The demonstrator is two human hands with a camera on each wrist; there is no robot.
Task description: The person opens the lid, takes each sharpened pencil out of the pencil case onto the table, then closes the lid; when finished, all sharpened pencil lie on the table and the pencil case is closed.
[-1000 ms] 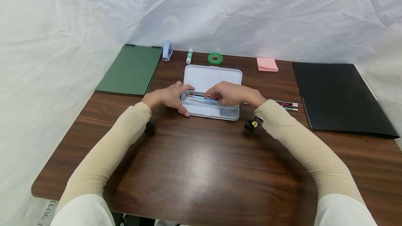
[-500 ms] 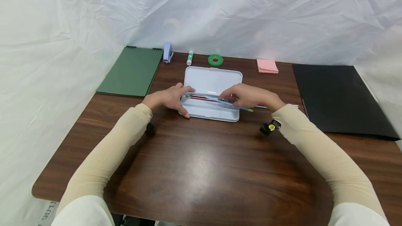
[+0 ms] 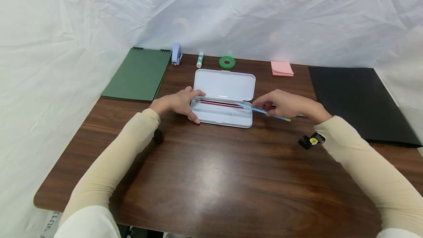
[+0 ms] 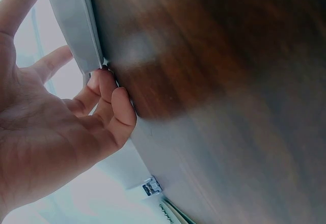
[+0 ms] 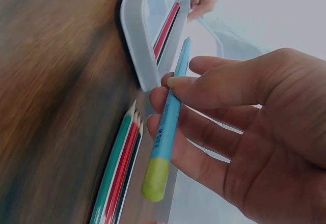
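An open white pencil case (image 3: pixel 220 117) lies at the middle of the brown table, its lid (image 3: pixel 224 83) folded back. A red pencil (image 3: pixel 220 103) lies along the tray's far side. My left hand (image 3: pixel 195 105) grips the case's left end, thumb on the front edge and fingers at the back; the left wrist view shows the curled fingers (image 4: pixel 109 99) against the case's corner (image 4: pixel 76 25). My right hand (image 3: pixel 262 106), just right of the case, pinches a light blue pencil (image 3: pixel 264 111) with a yellow-green end. In the right wrist view that pencil (image 5: pixel 165 127) hangs over several pencils (image 5: pixel 119 168) on the table.
Along the back stand a green notebook (image 3: pixel 138 73), a blue stapler (image 3: pixel 176 53), a glue stick (image 3: pixel 199 60), a green tape roll (image 3: pixel 226 62) and pink sticky notes (image 3: pixel 281 68). A black folder (image 3: pixel 357 102) covers the right side. White sheeting surrounds the table.
My right hand has drawn the light blue pencil out of the case and carried it to the right, past the case's end. The left hand has stayed on the case.
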